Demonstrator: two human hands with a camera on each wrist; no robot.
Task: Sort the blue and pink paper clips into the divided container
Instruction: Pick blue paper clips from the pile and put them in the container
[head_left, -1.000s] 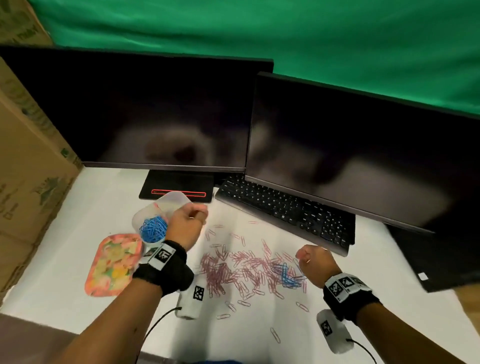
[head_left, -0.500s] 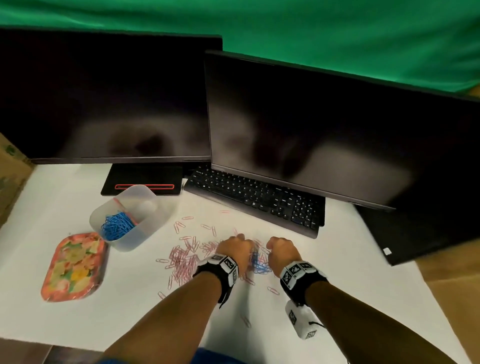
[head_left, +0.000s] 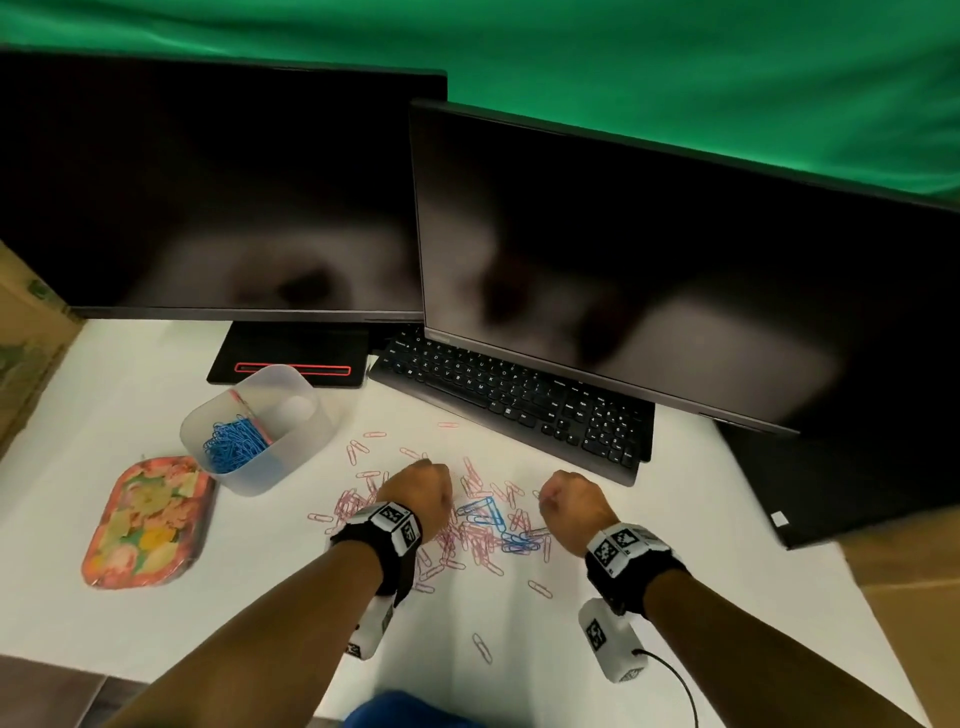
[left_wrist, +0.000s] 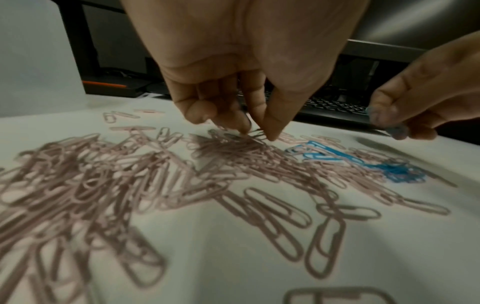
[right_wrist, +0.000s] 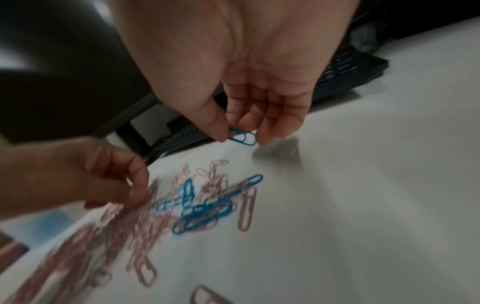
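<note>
Pink paper clips (head_left: 467, 545) lie scattered on the white table, with a few blue paper clips (head_left: 491, 512) among them. The translucent divided container (head_left: 311, 415) stands at the back left; blue clips (head_left: 234, 444) fill its near compartment. My left hand (head_left: 421, 491) is curled over the pink pile, and its thumb and fingertips (left_wrist: 270, 131) pinch into the pink clips (left_wrist: 233, 152). Just right of the pile, my right hand (head_left: 569, 499) pinches one blue paper clip (right_wrist: 242, 138) between thumb and fingers, a little above the table.
Two dark monitors (head_left: 623, 260) and a black keyboard (head_left: 519, 405) close off the back. A floral lid (head_left: 148, 519) lies left of the container. A cardboard box (head_left: 26, 364) stands at the far left. The table edge (head_left: 156, 680) runs along the front.
My left hand left the container, which now stands on the table, and came down onto the pink pile. My right hand drew to the right, lifting a blue clip.
</note>
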